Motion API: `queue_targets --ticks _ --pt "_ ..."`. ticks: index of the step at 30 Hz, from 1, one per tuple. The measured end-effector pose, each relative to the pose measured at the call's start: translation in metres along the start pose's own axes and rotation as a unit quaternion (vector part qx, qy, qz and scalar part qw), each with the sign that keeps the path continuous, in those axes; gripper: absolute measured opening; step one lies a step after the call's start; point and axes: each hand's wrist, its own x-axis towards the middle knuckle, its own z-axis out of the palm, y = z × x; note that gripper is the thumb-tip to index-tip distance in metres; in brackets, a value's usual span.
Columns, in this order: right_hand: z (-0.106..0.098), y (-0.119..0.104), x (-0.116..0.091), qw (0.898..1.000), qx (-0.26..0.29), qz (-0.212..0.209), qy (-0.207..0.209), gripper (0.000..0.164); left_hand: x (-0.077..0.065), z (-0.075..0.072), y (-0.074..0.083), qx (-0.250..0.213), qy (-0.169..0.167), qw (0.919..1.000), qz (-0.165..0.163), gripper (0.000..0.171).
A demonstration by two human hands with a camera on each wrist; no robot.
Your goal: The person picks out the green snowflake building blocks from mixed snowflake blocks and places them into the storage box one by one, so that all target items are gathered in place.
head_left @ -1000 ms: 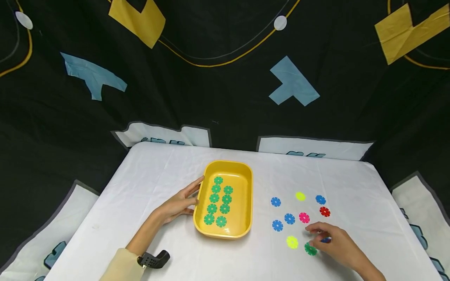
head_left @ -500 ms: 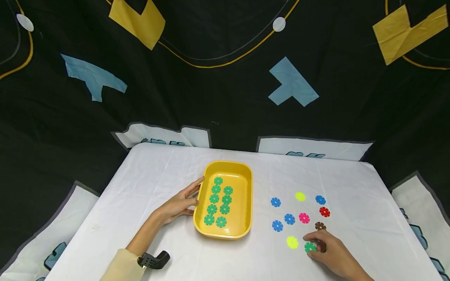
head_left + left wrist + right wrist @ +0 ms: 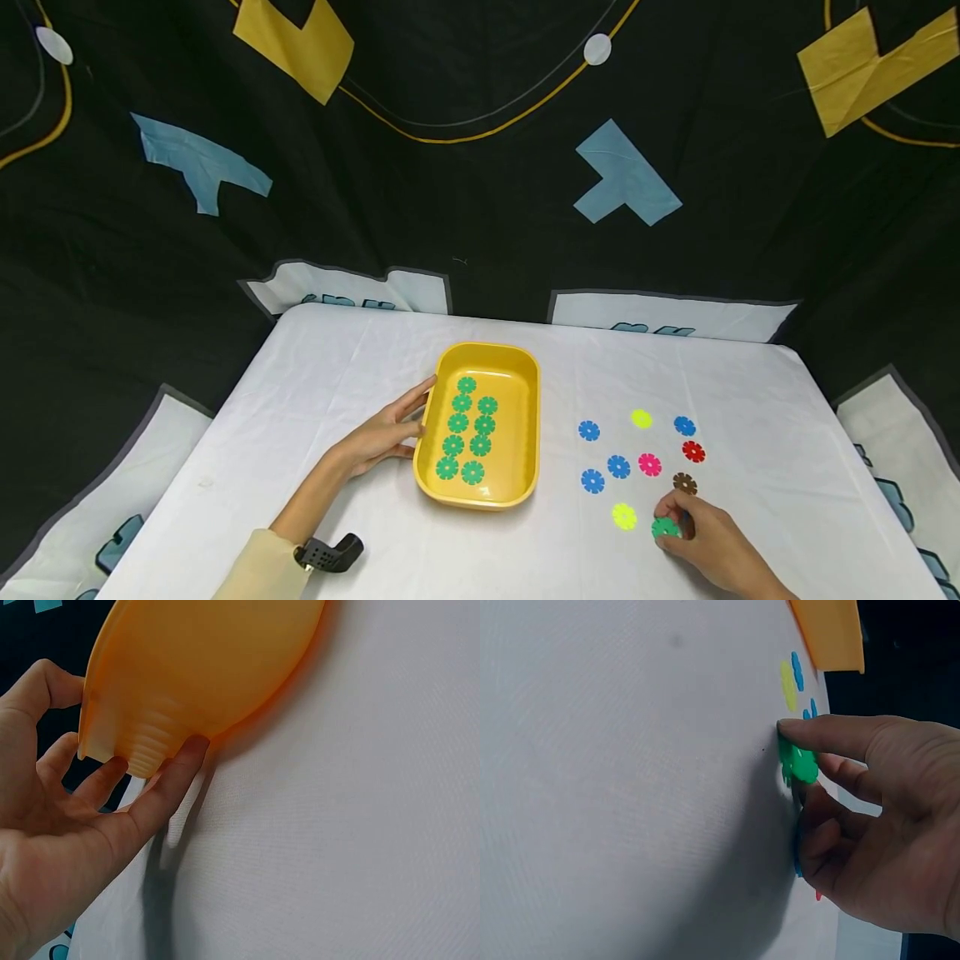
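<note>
On the white table, a yellow tray [image 3: 517,417] holds several green notched discs [image 3: 457,423] in two columns. My left hand [image 3: 382,437] grips its left side; in the left wrist view, the fingers [image 3: 176,780] lie under the rim of the tray [image 3: 202,667]. To the right, my right hand [image 3: 705,537] pinches a green notched disc [image 3: 664,527] between thumb and forefinger, close over the table. The right wrist view shows this green disc [image 3: 801,761] at the fingertips and a blue edge [image 3: 798,851] beside the curled fingers.
Around my right hand lie a brown disc [image 3: 684,483], a red disc [image 3: 693,452], a pink disc [image 3: 649,465], a yellow disc [image 3: 624,517] and another yellow disc [image 3: 641,419], plus several blue discs [image 3: 592,481]. A black curtain [image 3: 480,217] hangs behind the table.
My right hand has moved slightly toward me, baring the brown disc, and its fingers have come together on the green disc. The left hand and tray stay put.
</note>
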Motion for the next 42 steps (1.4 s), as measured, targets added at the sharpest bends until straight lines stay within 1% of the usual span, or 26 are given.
queue_targets --ticks 4,8,11,15,21,26,30,34,36,39,42 --pt "-0.001 -0.001 -0.001 1.0 -0.004 0.004 -0.007 0.034 0.001 0.0 0.0 0.003 -0.006 1.0 0.003 0.085" --pt "-0.004 -0.004 -0.001 1.0 0.0 -0.015 -0.015 0.031 0.001 0.0 0.001 0.003 -0.006 1.0 0.002 0.084" --pt "-0.009 -0.005 -0.001 0.998 0.009 -0.059 -0.021 0.028 0.001 0.0 0.001 0.001 -0.008 1.0 0.001 0.085" --pt "-0.017 -0.009 0.005 0.991 0.025 -0.129 -0.026 0.023 0.0 0.0 0.001 0.0 -0.009 0.9999 0.004 0.085" --pt "-0.026 -0.029 0.025 0.981 0.048 -0.184 -0.022 0.021 0.0 0.0 -0.001 0.0 -0.008 1.0 0.001 0.085" --pt "-0.031 -0.059 0.046 0.97 0.066 -0.233 -0.006 0.02 0.001 -0.001 -0.001 0.001 -0.004 1.0 0.001 0.085" --pt "-0.033 -0.093 0.065 0.964 0.103 -0.246 -0.024 0.022 0.001 -0.001 -0.001 0.001 -0.001 1.0 -0.001 0.085" --pt "-0.034 -0.13 0.087 0.958 0.13 -0.249 -0.059 0.023 0.0 -0.001 -0.002 0.0 0.001 1.0 -0.002 0.085" --pt "-0.034 -0.146 0.099 0.953 0.136 -0.259 -0.081 0.024 0.0 -0.001 -0.002 -0.001 0.0 1.0 -0.002 0.085" --pt "-0.032 -0.167 0.118 0.943 0.132 -0.279 -0.124 0.026 0.0 -0.001 -0.002 -0.002 -0.005 1.0 0.002 0.085" --pt "-0.029 -0.183 0.139 0.934 0.109 -0.301 -0.16 0.026 0.0 -0.001 -0.002 -0.001 -0.007 1.0 0.004 0.084"
